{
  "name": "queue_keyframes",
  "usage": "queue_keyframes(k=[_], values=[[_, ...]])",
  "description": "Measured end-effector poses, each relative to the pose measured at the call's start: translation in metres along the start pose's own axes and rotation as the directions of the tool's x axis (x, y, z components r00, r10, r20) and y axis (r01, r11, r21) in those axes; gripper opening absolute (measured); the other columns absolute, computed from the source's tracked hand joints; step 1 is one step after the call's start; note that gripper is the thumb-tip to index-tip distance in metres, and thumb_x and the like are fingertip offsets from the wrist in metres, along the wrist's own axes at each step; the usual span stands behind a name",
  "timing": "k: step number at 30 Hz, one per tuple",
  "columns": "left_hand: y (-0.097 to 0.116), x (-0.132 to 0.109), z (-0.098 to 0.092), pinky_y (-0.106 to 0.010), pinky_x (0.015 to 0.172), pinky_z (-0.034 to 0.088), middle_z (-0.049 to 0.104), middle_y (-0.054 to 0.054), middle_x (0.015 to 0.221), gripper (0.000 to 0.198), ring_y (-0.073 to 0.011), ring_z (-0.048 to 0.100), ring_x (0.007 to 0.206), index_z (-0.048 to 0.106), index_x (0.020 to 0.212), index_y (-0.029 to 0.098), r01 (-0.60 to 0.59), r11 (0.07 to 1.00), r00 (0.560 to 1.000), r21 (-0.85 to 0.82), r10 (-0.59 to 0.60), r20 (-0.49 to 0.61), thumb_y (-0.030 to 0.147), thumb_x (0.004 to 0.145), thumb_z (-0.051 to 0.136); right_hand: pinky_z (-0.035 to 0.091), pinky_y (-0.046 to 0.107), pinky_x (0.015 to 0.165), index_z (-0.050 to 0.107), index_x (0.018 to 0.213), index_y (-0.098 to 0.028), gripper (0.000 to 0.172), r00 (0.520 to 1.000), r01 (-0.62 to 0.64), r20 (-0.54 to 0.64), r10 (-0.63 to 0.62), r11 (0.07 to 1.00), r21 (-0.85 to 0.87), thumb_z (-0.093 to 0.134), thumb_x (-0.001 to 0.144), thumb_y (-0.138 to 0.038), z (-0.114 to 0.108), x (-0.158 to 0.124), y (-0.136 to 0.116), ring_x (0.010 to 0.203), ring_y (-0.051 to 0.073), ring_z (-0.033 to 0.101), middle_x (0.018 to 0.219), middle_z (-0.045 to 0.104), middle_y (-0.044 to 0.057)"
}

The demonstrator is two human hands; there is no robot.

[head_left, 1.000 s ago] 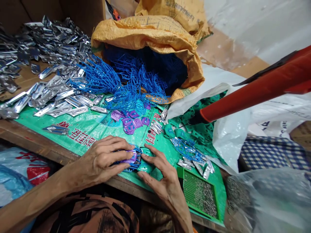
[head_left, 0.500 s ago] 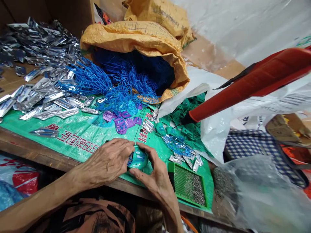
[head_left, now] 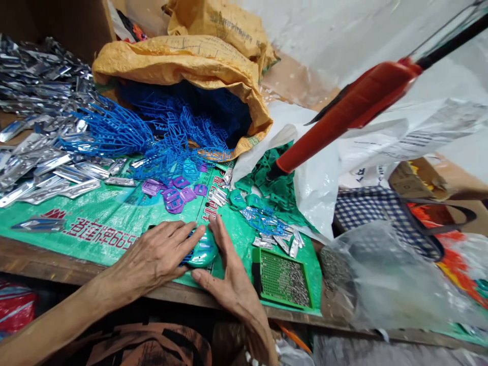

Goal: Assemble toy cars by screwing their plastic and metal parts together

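Note:
My left hand (head_left: pixel 154 259) and my right hand (head_left: pixel 229 277) meet over a small rounded green plastic part (head_left: pixel 202 252) lying on the green woven mat (head_left: pixel 114 213) near the table's front edge. The left fingers press on its left side, where a bit of blue plastic shows under them. The right thumb sits below the part and the right fingers stretch flat along its right side. Just beyond lie a few purple plastic pieces (head_left: pixel 173 193) and small silver metal clips (head_left: pixel 217 195).
A yellow sack (head_left: pixel 183 66) spills blue plastic frames (head_left: pixel 160 132). Silver metal pieces (head_left: pixel 41 127) are heaped at left. Green parts (head_left: pixel 278 183) lie in a white bag. A green tray of tiny pins (head_left: pixel 284 279) sits right of my hands. A red-handled tool (head_left: pixel 343 117) hangs overhead.
The purple and blue piece under my left hand is now covered by the green part. My right fingers have straightened beside it. The view has swung to the right.

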State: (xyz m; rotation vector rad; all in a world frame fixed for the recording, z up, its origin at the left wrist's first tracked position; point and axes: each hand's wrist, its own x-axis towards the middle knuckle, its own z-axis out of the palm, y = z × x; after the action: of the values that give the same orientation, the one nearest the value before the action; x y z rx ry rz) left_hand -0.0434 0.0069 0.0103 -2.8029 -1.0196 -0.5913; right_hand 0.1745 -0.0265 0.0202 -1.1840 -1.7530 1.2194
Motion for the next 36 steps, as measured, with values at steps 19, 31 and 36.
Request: queue_keyframes(k=[19, 31, 36], values=[[0.018, 0.028, 0.031, -0.043, 0.089, 0.047, 0.07, -0.012, 0.119, 0.072, -0.0303, 0.064, 0.102, 0.037, 0.152, 0.013, -0.098, 0.99, 0.994, 0.1, 0.102, -0.04, 0.012, 0.084, 0.061, 0.052, 0.047, 0.109, 0.023, 0.158, -0.016, 0.133, 0.713, 0.223, -0.66, -0.234, 0.969, -0.103, 0.082, 0.055, -0.076, -0.149, 0.124, -0.076, 0.128, 0.028, 0.062, 0.148, 0.057, 0.019], [0.016, 0.031, 0.025, -0.045, 0.087, 0.051, 0.07, -0.016, 0.119, 0.062, -0.0333, 0.065, 0.102, 0.036, 0.155, 0.012, -0.104, 0.991, 0.995, 0.08, 0.104, 0.001, 0.021, 0.096, 0.054, 0.056, 0.021, 0.057, 0.047, 0.125, -0.025, 0.055, 0.754, 0.14, -0.629, -0.189, 0.982, -0.127, 0.07, 0.076, -0.011, -0.128, 0.068, -0.099, 0.061, 0.008, 0.063, 0.081, 0.069, -0.01], [0.026, 0.039, 0.03, -0.046, 0.088, 0.051, 0.069, -0.017, 0.119, 0.063, -0.0348, 0.065, 0.103, 0.035, 0.155, 0.011, -0.103, 0.992, 0.994, 0.075, 0.105, -0.027, 0.021, 0.096, 0.056, 0.051, 0.031, 0.045, 0.055, 0.116, -0.026, 0.051, 0.628, 0.17, -0.767, -0.128, 0.985, -0.024, 0.08, 0.074, -0.041, -0.133, 0.011, -0.077, 0.045, 0.014, 0.057, 0.062, 0.061, -0.009]])
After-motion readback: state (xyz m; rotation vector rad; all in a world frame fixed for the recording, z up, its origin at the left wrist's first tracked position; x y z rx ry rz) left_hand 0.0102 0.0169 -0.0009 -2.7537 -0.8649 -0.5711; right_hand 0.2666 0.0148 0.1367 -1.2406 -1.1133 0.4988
